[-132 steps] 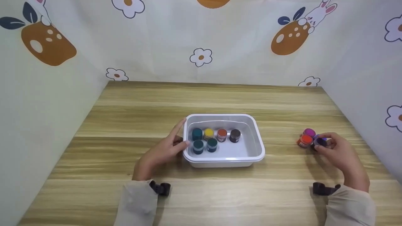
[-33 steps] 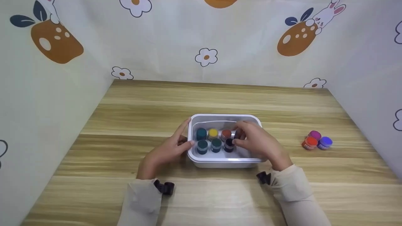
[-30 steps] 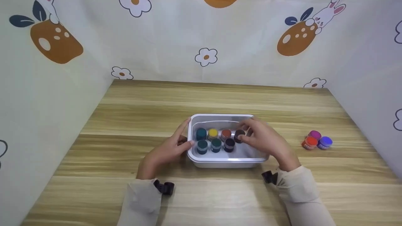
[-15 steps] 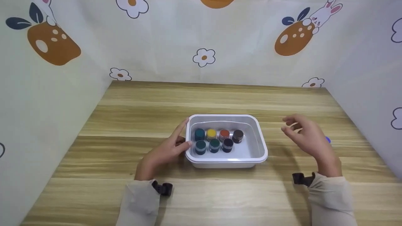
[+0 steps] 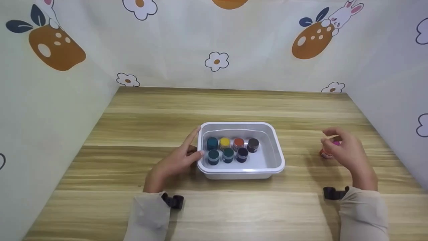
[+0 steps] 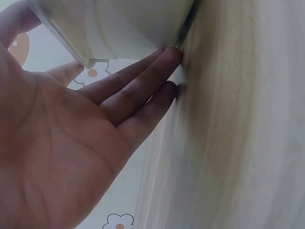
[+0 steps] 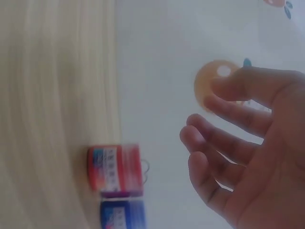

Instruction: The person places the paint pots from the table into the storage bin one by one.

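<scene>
My left hand (image 5: 172, 164) touches the left side of a white plastic tub (image 5: 240, 171), its thumb and index fingertip at the rim. In the left wrist view its other fingers (image 6: 138, 95) stretch out straight below the tub's wall. Small paint jars stand in two rows inside: teal, yellow (image 5: 224, 143), orange-red (image 5: 238, 144) and dark brown (image 5: 253, 145) behind, two dark green and a near-black one (image 5: 242, 155) in front. Holding nothing, my right hand (image 5: 351, 152) hovers over a red jar (image 7: 114, 168), a magenta jar (image 5: 336, 143) and a blue jar (image 7: 121, 214), partly hiding them.
The wood-grain table (image 5: 247, 207) is walled at the back and both sides by pale cloth (image 5: 167, 50) printed with flowers, oranges and rabbits. Black camera mounts (image 5: 174, 201) sit at both wrists, by the beige sleeves (image 5: 148, 214).
The right hand carried a near-black jar from the right-hand cluster into the tub's front row, let go, and came back over the remaining jars. The left hand has stayed at the tub.
</scene>
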The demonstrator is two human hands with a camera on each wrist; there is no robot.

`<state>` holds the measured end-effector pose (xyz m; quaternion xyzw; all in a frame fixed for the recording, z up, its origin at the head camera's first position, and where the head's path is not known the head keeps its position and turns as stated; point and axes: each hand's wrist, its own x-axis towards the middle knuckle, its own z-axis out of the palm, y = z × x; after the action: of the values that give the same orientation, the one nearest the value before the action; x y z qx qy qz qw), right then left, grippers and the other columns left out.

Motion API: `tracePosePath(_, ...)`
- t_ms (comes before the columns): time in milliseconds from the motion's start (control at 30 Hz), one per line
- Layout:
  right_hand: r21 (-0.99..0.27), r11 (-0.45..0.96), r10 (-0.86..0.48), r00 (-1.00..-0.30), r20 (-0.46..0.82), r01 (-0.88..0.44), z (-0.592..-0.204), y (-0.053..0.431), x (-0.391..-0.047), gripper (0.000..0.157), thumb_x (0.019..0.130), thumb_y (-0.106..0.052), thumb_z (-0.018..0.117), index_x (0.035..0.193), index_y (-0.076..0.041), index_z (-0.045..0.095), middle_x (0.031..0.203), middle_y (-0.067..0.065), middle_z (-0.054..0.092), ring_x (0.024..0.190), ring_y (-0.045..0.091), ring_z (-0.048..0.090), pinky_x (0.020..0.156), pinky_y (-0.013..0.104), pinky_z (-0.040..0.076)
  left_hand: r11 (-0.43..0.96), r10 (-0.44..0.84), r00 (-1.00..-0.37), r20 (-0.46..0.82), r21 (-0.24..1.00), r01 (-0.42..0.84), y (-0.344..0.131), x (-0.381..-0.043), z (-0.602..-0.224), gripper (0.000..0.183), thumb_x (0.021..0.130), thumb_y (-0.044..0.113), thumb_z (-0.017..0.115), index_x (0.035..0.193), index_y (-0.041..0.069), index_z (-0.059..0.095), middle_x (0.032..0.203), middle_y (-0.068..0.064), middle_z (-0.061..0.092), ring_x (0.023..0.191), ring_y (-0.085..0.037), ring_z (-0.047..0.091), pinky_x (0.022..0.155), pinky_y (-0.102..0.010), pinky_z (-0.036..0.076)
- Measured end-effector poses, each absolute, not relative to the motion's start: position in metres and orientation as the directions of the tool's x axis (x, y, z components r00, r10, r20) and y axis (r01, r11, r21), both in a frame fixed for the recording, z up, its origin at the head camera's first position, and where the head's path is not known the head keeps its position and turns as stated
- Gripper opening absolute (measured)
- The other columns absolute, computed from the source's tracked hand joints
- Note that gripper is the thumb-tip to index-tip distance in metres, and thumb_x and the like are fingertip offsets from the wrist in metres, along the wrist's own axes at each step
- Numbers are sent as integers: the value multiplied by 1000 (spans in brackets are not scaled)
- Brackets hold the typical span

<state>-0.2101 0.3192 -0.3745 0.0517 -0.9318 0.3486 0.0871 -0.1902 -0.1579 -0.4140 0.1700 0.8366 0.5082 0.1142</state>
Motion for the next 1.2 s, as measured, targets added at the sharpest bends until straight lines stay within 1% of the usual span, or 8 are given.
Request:
tracePosePath(367, -631, 775, 114, -985, 129, 7, -388, 354, -209, 44, 96, -20, 62, 130, 8, 56, 128, 33, 54, 84, -5, 49, 62, 14, 46, 443, 369, -929, -39, 886, 138, -157, -190, -414, 78, 100, 33, 56, 160, 30, 7, 141, -21, 52, 125, -32, 55, 103, -53, 44)
tracePosePath(500, -642, 764, 155, -984, 84, 65, -393, 364, -209, 51, 94, -18, 65, 133, 11, 51, 129, 39, 49, 93, 21, 63, 60, 15, 47, 451, 364, -930, -50, 883, 129, -157, -189, -414, 79, 99, 35, 57, 160, 33, 6, 142, -19, 52, 127, -31, 54, 106, -54, 42)
tracePosePath(600, -648, 754, 192, -980, 57, 110, -395, 370, -208, 58, 93, -20, 67, 136, 13, 46, 131, 44, 43, 107, 46, 59, 63, 15, 45, 448, 377, -925, -34, 882, 150, -158, -190, -414, 79, 100, 35, 56, 160, 31, 6, 140, -21, 53, 127, -32, 54, 106, -54, 42)
tracePosePath(700, -651, 746, 207, -978, 23, 143, -397, 375, -208, 64, 93, -21, 67, 139, 14, 41, 134, 46, 38, 117, 55, 50, 78, 33, 52, 447, 380, -924, -31, 881, 155, -158, -189, -414, 79, 99, 36, 56, 160, 30, 6, 138, -22, 54, 126, -32, 55, 104, -54, 43)
tracePosePath(833, -646, 749, 175, -984, -22, 148, -402, 380, -208, 69, 92, -24, 68, 141, 14, 37, 133, 47, 39, 120, 58, 44, 92, 57, 44, 441, 382, -924, -25, 883, 158, -158, -189, -413, 78, 100, 33, 56, 161, 28, 7, 138, -22, 54, 125, -32, 55, 104, -53, 44)
tracePosePath(933, -644, 752, 153, -988, -33, 138, -405, 382, -208, 69, 92, -24, 69, 140, 15, 38, 130, 45, 45, 114, 54, 51, 83, 39, 49, 432, 394, -919, -14, 885, 172, -158, -189, -412, 77, 101, 32, 54, 161, 25, 7, 136, -24, 55, 124, -33, 55, 103, -53, 44)
tracePosePath(1033, -656, 743, 147, -989, -36, 134, -408, 384, -207, 66, 93, -21, 68, 139, 15, 39, 127, 42, 48, 110, 47, 54, 72, 19, 43, 440, 392, -920, -25, 883, 164, -158, -190, -412, 77, 101, 32, 54, 161, 26, 6, 135, -23, 55, 124, -32, 55, 102, -53, 45)
tracePosePath(1200, -672, 727, 156, -987, -33, 137, -411, 386, -208, 63, 93, -20, 66, 139, 14, 40, 128, 41, 49, 111, 43, 54, 68, 11, 42, 441, 384, -922, -39, 886, 146, -157, -189, -413, 78, 100, 33, 55, 160, 29, 5, 139, -22, 52, 126, -32, 54, 105, -53, 43)
